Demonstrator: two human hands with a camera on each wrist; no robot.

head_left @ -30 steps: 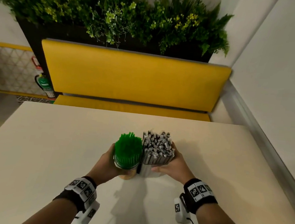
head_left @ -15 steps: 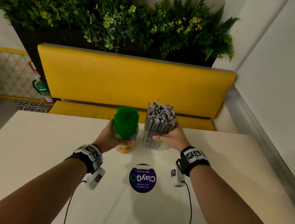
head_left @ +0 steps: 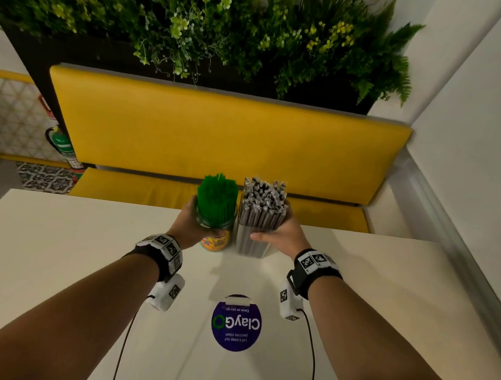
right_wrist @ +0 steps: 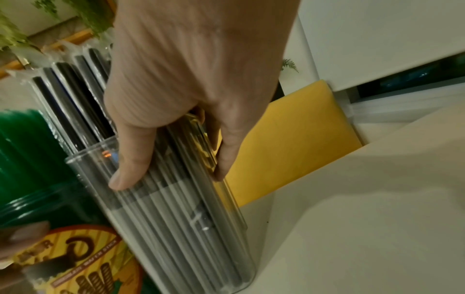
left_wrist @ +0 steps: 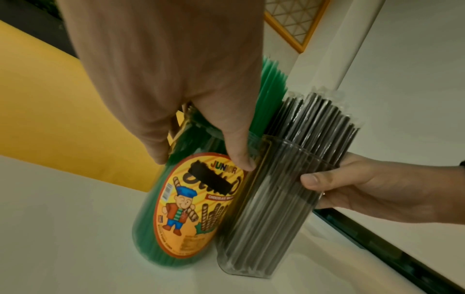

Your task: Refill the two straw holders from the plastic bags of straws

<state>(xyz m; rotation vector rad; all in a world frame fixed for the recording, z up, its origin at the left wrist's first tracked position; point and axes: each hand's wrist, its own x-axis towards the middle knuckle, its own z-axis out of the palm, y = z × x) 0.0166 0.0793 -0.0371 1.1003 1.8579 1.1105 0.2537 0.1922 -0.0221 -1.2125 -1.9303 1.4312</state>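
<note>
The room is a booth: a yellow bench (head_left: 226, 134) stands behind the far edge, with a planter of green plants (head_left: 196, 26) above it and a pale wall (head_left: 471, 147) on the right. The surface (head_left: 57, 264) is a pale table, and a round purple sticker (head_left: 236, 322) lies on it near the middle. Close to the far edge, about its middle, the two holders stand side by side and touch: a labelled jar (left_wrist: 198, 206) packed with green straws (head_left: 217, 197) and a clear holder (right_wrist: 176, 208) packed with wrapped grey straws (head_left: 264, 203). The left hand (head_left: 191, 225) has its grip curled around the jar, and the right hand (head_left: 281, 237) is clamped on the clear holder. Both look full and no bags are in view, so I judge that the refill is done and this is the step of putting them in place. The next move needs only to open both hands gently, so that nothing tips
</note>
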